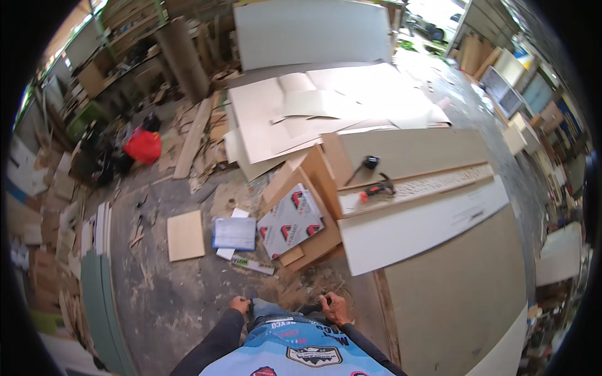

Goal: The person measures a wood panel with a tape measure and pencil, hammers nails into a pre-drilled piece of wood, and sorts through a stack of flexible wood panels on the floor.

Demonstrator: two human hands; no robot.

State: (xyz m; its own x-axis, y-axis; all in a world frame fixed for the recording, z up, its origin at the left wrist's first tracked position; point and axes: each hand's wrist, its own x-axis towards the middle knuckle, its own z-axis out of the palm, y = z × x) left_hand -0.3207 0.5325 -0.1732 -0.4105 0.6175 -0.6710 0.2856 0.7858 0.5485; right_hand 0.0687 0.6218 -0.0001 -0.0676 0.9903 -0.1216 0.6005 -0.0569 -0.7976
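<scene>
My left hand (239, 304) is beside my left thigh, its fingers curled in; whatever they may hold is hidden. My right hand (335, 308) is closed in front of my right thigh, with something small and dark at its fingertips that I cannot make out. Ahead of my hands, a grey printed sheet (290, 220) leans on brown boards (332, 229). A blue-edged clipboard with paper (234, 234) lies on the floor, beside a square pale wood panel (186, 235). A narrow printed box (253, 265) lies just in front of them.
To the right, a hammer (379, 188) and a black tool (370, 163) lie on stacked boards, beside a long white panel (426, 225). Large pale sheets (263, 119) cover a low stack at the back. A red bag (143, 146) and green boards (100, 307) are at left.
</scene>
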